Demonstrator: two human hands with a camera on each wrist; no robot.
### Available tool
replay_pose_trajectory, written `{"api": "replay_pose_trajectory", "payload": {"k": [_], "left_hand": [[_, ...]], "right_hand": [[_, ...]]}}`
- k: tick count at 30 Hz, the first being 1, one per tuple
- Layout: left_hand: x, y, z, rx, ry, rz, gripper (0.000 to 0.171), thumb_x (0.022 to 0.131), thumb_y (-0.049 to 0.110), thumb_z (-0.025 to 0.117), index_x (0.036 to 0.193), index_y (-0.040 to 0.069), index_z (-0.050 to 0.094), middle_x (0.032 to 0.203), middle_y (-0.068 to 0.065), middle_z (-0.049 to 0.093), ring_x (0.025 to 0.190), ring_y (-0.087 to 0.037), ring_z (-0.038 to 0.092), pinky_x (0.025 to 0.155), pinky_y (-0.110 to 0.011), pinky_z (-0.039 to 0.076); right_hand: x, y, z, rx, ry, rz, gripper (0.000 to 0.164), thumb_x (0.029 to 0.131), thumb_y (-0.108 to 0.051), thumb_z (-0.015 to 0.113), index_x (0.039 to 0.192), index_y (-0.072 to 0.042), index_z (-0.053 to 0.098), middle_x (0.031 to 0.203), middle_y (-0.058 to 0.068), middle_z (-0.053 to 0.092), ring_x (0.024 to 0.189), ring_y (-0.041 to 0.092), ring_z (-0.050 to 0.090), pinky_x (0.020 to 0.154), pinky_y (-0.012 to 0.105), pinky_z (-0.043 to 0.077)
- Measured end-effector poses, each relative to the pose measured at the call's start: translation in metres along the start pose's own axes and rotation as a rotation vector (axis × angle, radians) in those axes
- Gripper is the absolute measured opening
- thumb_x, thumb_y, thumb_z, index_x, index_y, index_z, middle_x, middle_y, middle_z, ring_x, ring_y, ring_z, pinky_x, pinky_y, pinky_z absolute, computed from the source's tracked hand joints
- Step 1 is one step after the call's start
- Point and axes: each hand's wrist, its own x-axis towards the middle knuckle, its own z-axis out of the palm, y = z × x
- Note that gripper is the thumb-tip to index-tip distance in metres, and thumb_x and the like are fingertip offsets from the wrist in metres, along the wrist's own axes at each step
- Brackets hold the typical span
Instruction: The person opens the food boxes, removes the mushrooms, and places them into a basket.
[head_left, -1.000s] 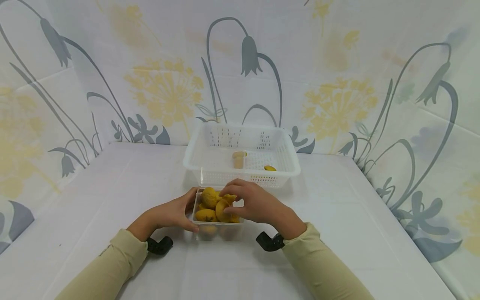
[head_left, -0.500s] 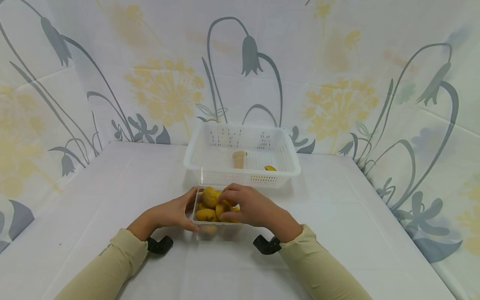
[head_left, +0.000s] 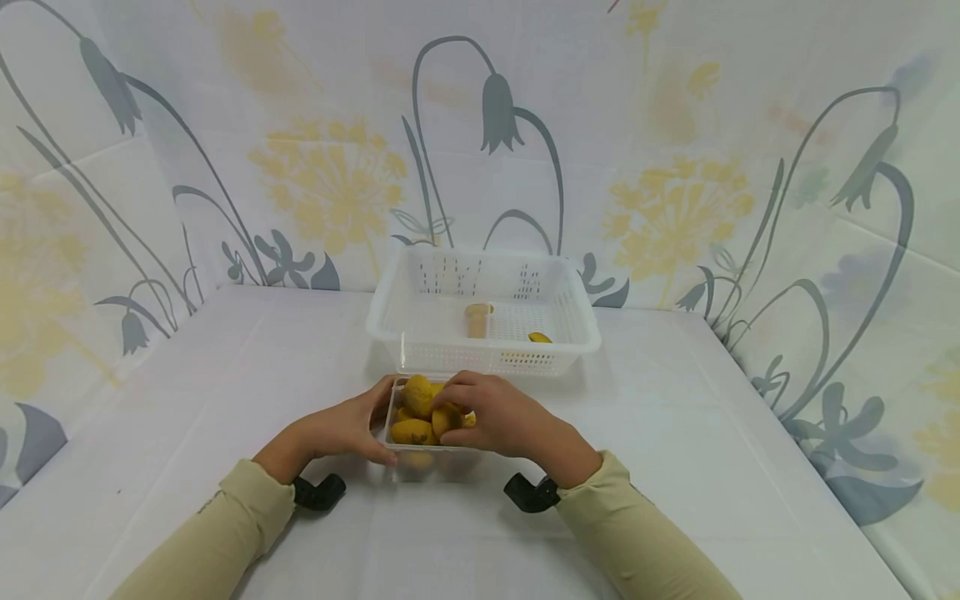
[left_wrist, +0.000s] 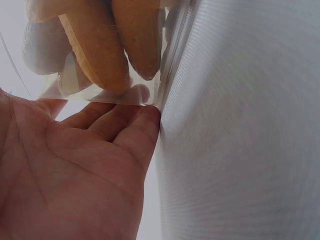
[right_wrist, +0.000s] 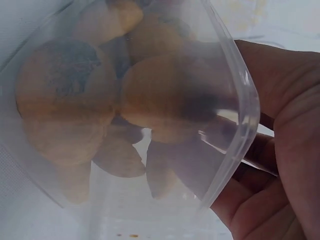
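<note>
A clear plastic box [head_left: 438,449] stands on the table, filled with several rounded yellow fruits [head_left: 412,431] that look like lemons, some with dark marks. My left hand [head_left: 337,427] grips the box's left side, thumb at the front and fingers towards the back. In the left wrist view, its fingers [left_wrist: 135,127] lie against the clear wall. My right hand [head_left: 513,417] reaches over the right side of the box and pinches one yellow fruit [head_left: 446,419] between thumb and fingers; the fingers partly hide it. Through the wall, the right wrist view shows blurred fruits [right_wrist: 67,107].
Behind the box stands a white perforated basket [head_left: 581,333]. In it lie a yellow fruit [head_left: 540,337] and a tan piece [head_left: 477,310]. What looks like a clear lid [head_left: 442,360] stands before the basket. A flowered cloth [head_left: 480,192] rises behind the white table [head_left: 675,417].
My right hand has moved slightly left and down, its fingers closing in on the fruit in the box. The left hand and the box have stayed put.
</note>
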Motion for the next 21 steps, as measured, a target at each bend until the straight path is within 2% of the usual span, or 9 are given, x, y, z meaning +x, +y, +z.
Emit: {"api": "replay_pose_trajectory", "payload": {"k": [13, 21], "left_hand": [[0.0, 0.0, 0.0, -0.021, -0.012, 0.011, 0.1, 0.071, 0.017, 0.084, 0.147, 0.026, 0.019, 0.151, -0.004, 0.034, 0.141, -0.022, 0.032, 0.104, -0.01, 0.033], [0.0, 0.0, 0.0, -0.012, -0.007, 0.009, 0.097, 0.072, 0.018, 0.083, 0.146, 0.027, 0.021, 0.152, -0.003, 0.033, 0.142, -0.022, 0.031, 0.105, -0.011, 0.033]], "right_hand": [[-0.002, -0.001, -0.009, 0.029, -0.008, 0.015, 0.034, 0.084, -0.02, 0.072, 0.118, -0.017, 0.068, 0.117, -0.005, 0.062, 0.102, 0.009, 0.058, 0.089, 0.023, 0.051], [-0.005, -0.002, -0.021, 0.059, 0.006, 0.014, 0.038, 0.083, -0.013, 0.068, 0.12, -0.014, 0.067, 0.119, -0.004, 0.062, 0.1, 0.009, 0.058, 0.088, 0.026, 0.051]]}}
